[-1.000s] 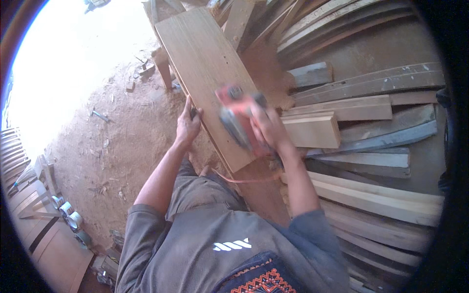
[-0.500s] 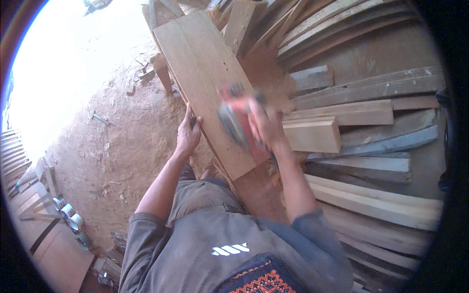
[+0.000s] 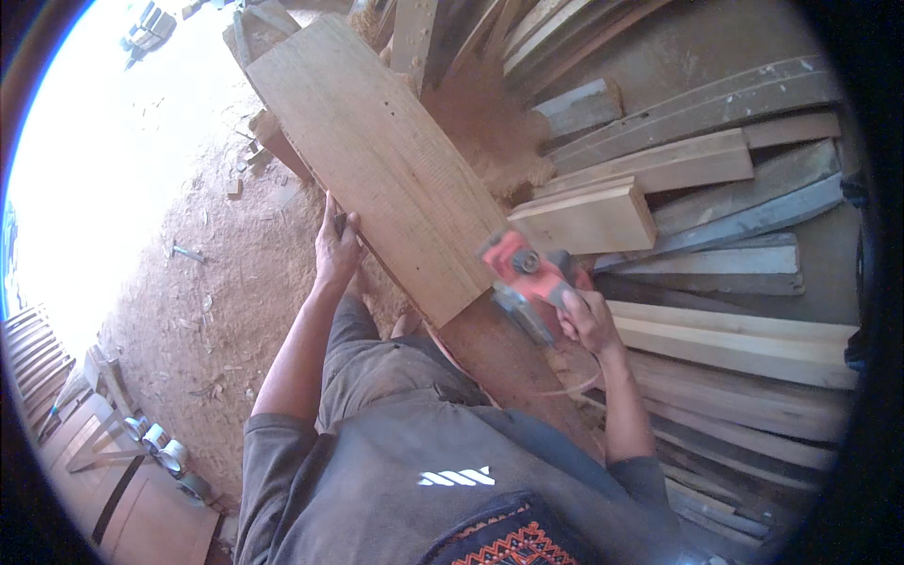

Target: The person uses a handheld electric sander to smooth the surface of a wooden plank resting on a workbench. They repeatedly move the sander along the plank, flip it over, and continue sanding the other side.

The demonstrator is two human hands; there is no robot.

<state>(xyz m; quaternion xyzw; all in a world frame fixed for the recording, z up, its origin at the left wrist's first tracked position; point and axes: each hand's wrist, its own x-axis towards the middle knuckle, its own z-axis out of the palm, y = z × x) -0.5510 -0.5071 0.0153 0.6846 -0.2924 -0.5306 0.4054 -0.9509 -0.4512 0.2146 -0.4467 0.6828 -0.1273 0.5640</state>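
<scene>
As right hand (image 3: 591, 325) holds tool (image 3: 523, 268), board (image 3: 377, 160) points lengthwise forward-left.

One head-worn fisheye looks steeply down; the shirt (image 3: 395, 457) lies nearest.

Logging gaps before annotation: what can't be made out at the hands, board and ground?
Head: handle of the red power tool, partly covered by the right-hand grip.
Head: that tool's underside, turned away from the camera.
Head: dark thing at the left-hand grip, too small and partly covered.
Head: whatever lies directly beneath the board, hidden by it.
Head: ground at upper left, washed out by glare.
</scene>
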